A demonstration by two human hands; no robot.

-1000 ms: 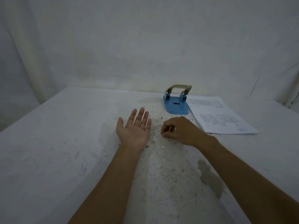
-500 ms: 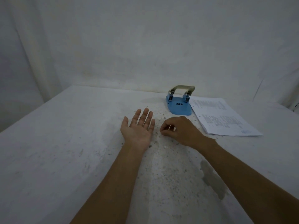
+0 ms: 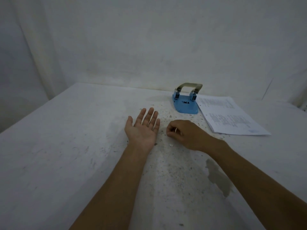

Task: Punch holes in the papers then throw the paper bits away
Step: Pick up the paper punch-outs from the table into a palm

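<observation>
Left hand lies palm-up, fingers spread, as a tray; right hand fingers pinch a paper bit off the tabletop; papers sit beside the punch.

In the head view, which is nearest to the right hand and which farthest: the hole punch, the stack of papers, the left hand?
From the right hand:
1. Left hand, open palm up, just to its left.
2. Stack of papers, to its right and slightly behind.
3. Hole punch, straight behind it; close to the papers in rank, hard to separate.
</observation>
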